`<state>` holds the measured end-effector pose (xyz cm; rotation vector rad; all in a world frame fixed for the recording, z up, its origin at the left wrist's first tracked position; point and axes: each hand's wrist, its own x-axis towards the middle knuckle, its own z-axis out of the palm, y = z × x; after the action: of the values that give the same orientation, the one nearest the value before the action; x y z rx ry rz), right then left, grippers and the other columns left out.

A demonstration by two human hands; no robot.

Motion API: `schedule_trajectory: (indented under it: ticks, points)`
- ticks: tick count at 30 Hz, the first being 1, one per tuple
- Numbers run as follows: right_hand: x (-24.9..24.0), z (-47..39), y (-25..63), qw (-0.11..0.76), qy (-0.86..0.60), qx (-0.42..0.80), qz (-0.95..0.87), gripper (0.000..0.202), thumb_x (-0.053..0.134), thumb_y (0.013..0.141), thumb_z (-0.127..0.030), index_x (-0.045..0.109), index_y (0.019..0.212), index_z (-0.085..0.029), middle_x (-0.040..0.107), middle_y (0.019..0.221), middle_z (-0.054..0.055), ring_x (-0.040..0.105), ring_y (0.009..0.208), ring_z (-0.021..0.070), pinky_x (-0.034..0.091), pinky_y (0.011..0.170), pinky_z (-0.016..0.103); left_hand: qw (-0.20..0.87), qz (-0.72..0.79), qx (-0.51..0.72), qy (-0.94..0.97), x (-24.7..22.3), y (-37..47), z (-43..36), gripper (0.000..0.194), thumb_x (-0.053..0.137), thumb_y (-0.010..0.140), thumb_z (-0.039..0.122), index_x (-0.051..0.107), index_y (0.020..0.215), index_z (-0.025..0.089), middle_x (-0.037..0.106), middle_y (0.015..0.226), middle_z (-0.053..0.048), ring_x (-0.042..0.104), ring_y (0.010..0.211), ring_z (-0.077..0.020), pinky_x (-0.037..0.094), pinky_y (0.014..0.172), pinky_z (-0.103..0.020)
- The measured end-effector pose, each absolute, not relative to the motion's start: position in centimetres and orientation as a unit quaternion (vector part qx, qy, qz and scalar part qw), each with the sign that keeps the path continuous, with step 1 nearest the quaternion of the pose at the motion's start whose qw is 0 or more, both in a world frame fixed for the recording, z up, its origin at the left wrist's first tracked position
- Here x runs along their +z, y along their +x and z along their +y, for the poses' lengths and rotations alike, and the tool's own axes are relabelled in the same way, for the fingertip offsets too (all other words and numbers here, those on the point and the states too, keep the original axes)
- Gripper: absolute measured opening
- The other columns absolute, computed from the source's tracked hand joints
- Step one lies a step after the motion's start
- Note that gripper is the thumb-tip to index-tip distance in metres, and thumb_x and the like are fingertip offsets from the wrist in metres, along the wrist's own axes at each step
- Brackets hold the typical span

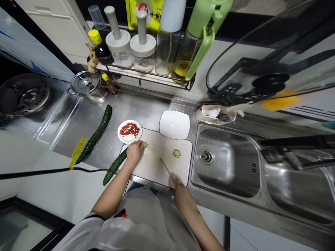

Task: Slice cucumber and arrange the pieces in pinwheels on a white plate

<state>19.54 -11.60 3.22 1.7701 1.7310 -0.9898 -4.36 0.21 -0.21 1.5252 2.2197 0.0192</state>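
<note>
My left hand (135, 152) is closed around a dark green cucumber (115, 168), whose cut end pokes out on the board side. The cucumber's other end sticks out past the left edge of the white cutting board (157, 170). In my right hand (183, 197) is the handle of a knife (166, 168), its blade over the board and apart from the cucumber. A cut cucumber piece (177, 153) lies on the right part of the board. Behind the board stand a white bowl (174, 124) and a white plate of small red berries (129, 130).
A whole cucumber (95, 134) lies on the steel counter at left. A lidded pot (87, 86) and a small bottle (109, 83) stand behind it. The sink (227, 160) is at right. A black cable (52, 172) crosses at left. Seasoning jars fill the rack (149, 75).
</note>
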Motion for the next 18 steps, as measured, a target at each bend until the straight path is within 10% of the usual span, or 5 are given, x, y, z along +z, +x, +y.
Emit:
schedule_trajectory:
  ticks: [18]
  points:
    - [3.7,-11.5,19.1,0.243,0.655,-0.371,0.611,0.045,0.025,0.081,0.003,0.052,0.112,-0.015,0.067,0.099,0.012,0.066,0.089,0.0212,0.046,0.066,0.027,0.213,0.788,0.031,0.577,-0.4,-3.3,0.4,0.028,0.045,0.088,0.025,0.06,0.111,0.021,0.062,0.108,-0.009,0.059,0.093,-0.0189,0.041,0.076,-0.026]
